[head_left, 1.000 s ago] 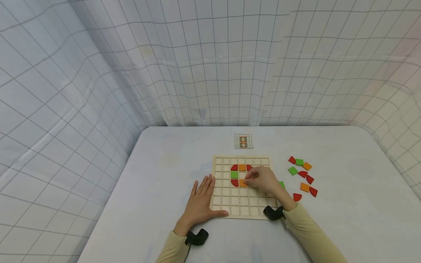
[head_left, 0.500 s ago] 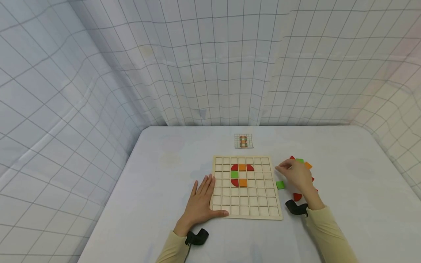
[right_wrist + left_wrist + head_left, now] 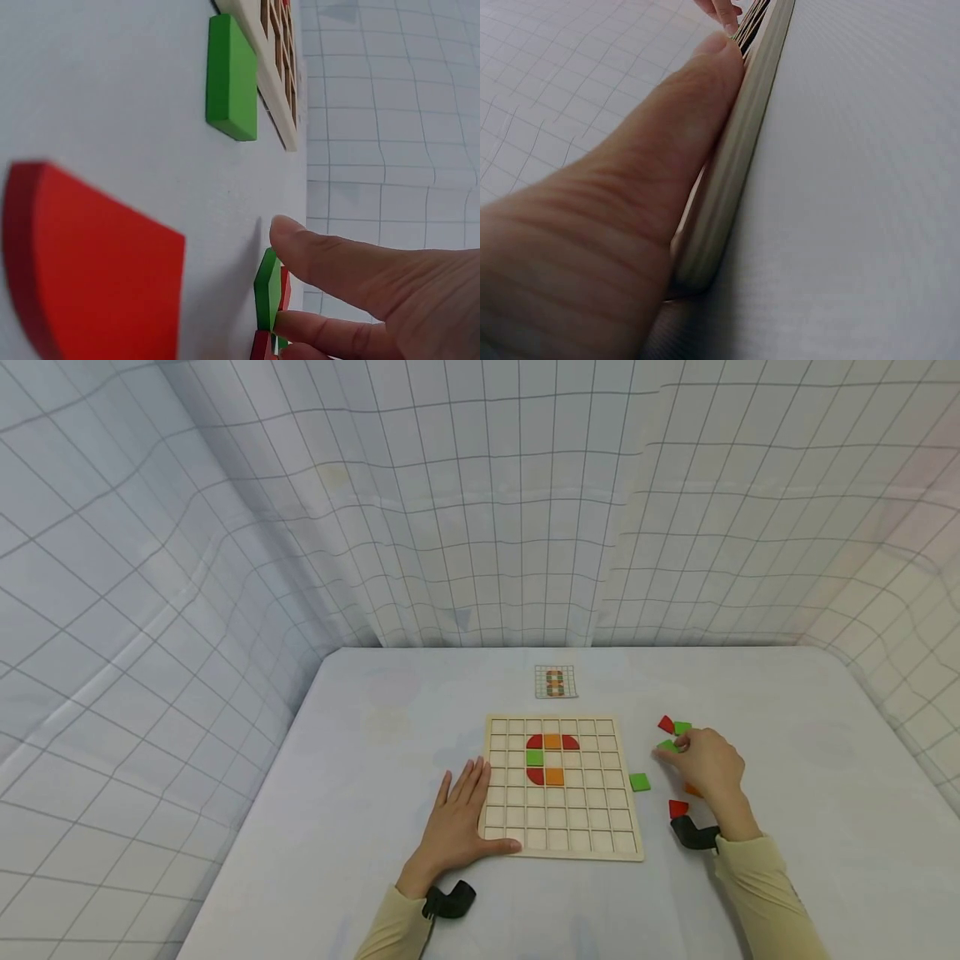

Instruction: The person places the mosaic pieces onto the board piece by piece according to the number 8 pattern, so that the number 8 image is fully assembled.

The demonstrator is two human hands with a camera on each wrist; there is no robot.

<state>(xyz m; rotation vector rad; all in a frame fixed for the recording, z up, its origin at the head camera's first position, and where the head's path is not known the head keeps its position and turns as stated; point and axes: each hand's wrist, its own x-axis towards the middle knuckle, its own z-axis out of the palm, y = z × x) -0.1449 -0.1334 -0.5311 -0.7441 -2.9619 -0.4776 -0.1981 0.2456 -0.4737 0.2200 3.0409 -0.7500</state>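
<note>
at the near side, pale yellow sleeves [image 3: 397,928] reach in, each wrist wearing a black camera [image 3: 450,903]. the left hand [image 3: 452,831] lies on the corner of a flat, pale wooden grid board [image 3: 555,841], its fingers extended along the left edge and its thumb stretched out along the near edge; it is not wrapped round anything. the board sits on a white-covered table [image 3: 360,793]. to its right, a red quarter-round piece [image 3: 678,808] lies near the right wrist, an orange square piece [image 3: 692,790] is partly hidden under the hand, and a flat green square block [image 3: 639,782] lies just beside the board's right edge.

inside the grid, a red quarter-round and an orange square sit side by side; beyond them is a green square, then a row of red quarter-round, orange square, red quarter-round.

the right hand [image 3: 708,766] is nearly closed, thumb and fingertip pinching a thin green square tile [image 3: 667,747]; whether it is off the table i cannot tell. just past it lie a red wedge [image 3: 666,724] and another green square [image 3: 682,727]. farther off is a small patterned card [image 3: 555,682], then a white curtain [image 3: 517,527] with dark grid lines.
</note>
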